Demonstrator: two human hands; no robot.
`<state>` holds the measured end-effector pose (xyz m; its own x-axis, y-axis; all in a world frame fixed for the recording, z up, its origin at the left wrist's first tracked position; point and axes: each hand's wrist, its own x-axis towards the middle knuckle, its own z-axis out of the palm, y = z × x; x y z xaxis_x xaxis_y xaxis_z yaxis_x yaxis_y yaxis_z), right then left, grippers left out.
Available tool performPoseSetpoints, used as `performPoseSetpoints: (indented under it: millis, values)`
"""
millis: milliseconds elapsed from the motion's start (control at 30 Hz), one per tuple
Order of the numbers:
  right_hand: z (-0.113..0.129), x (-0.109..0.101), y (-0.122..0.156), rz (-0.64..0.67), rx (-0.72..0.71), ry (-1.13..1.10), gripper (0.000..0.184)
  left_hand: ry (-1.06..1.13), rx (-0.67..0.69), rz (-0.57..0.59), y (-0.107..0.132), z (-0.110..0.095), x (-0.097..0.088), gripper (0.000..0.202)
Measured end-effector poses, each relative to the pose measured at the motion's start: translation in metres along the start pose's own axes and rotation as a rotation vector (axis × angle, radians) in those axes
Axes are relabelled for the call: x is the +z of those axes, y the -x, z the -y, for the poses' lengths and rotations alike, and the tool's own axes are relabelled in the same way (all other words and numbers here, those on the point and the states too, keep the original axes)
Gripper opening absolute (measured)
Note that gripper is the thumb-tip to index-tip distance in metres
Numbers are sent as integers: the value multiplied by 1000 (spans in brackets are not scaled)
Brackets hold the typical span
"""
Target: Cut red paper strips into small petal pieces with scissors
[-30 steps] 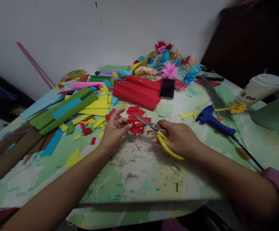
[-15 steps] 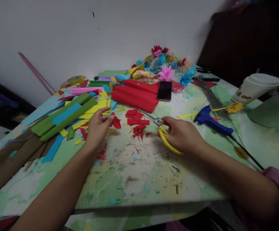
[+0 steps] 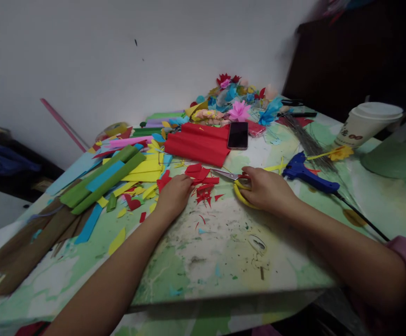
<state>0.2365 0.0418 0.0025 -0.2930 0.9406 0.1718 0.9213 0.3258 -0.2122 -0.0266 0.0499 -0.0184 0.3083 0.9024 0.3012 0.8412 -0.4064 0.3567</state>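
My left hand (image 3: 173, 195) lies palm down on the table, its fingers bent together onto a heap of red paper scraps (image 3: 203, 179); what they pinch is hidden. My right hand (image 3: 266, 189) is closed round the yellow handles of a pair of scissors (image 3: 238, 187). The steel blades point left toward the scraps, low over the table and nearly closed. The two hands are a hand's width apart, with small red cuttings scattered between and below them.
Beyond the scraps lie folded red paper (image 3: 199, 142) and a dark phone (image 3: 238, 135). Green paper rolls (image 3: 101, 179) and brown paper (image 3: 24, 247) are at left. A blue glue gun (image 3: 306, 175), thin wires (image 3: 308, 140) and a lidded paper cup (image 3: 367, 123) are at right. Paper flowers (image 3: 238, 100) sit at the back.
My left hand went out left with a red piece, then came back right onto the scrap heap. The right hand with the scissors sank lower and nearer the scraps.
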Motion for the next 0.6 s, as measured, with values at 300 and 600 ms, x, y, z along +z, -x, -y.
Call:
performPoseSetpoints:
  millis: [300,600]
  values:
    - [-2,4,-2,-145,-155,-21,27,-115,23,-40,3,1,-1,17]
    - [21,13,9,-244,-466,-247,29,109,177,-263,13,-14,-1,16]
